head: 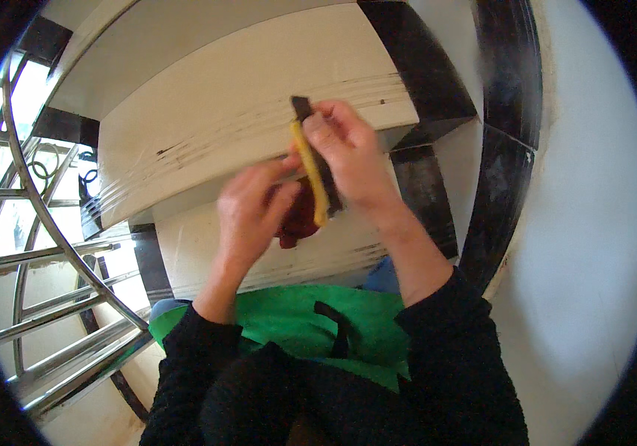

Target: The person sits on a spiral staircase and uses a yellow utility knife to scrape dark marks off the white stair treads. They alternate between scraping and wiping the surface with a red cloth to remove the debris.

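My right hand [346,150] grips a dark strip [301,108] between thumb and fingers, its end sticking up past the thumb. A yellow strip [312,175] runs lengthwise along it, down to the lower end of what I hold. My left hand [254,209] holds a dark red item [299,214], maybe cloth, which hangs below the fingers and lies against the yellow strip. Motion blur hides how these parts join. Both hands are raised above pale stair steps. A green apron or cloth [285,312] with a black strap lies over my lap.
Pale stone stair steps [251,83] with black edging [419,61] stand before me. A curved metal railing [45,206] runs down the left side. To the right is a white wall [580,223] with a black skirting [511,72].
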The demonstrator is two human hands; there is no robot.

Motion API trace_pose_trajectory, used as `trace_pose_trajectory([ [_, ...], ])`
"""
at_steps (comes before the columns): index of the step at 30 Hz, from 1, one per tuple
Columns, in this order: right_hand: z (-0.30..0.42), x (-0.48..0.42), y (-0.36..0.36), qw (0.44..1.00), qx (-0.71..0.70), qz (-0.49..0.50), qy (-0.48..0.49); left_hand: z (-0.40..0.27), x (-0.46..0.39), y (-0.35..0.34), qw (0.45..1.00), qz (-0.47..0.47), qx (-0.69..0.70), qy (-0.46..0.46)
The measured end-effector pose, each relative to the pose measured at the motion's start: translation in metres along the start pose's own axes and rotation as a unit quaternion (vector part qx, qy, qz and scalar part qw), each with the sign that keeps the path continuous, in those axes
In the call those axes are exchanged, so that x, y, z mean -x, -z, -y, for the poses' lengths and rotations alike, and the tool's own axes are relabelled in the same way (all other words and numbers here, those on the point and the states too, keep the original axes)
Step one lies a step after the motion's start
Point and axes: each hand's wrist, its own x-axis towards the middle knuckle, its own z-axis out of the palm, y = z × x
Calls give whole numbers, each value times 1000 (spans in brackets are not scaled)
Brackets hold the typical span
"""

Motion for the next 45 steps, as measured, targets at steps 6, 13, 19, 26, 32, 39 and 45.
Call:
trace_pose_trajectory([
  [6,46,0,65,796,562,-140,178,57,-34,26,936,-203,-261,-125],
  [13,90,-7,94,619,777,-106,44,70,-35,15,938,-193,-272,-97],
  [19,72,-33,96,554,832,-8,23,108,-1,35,951,-250,-100,-153],
  [26,79,-50,98,490,866,60,76,170,90,63,912,-370,32,174],
  [32,75,-56,108,498,855,106,93,159,82,68,863,-401,134,276],
  [39,73,-57,110,484,860,112,115,162,82,63,864,-406,125,270],
  [45,71,-51,105,505,841,156,116,160,79,65,866,-405,111,270],
])
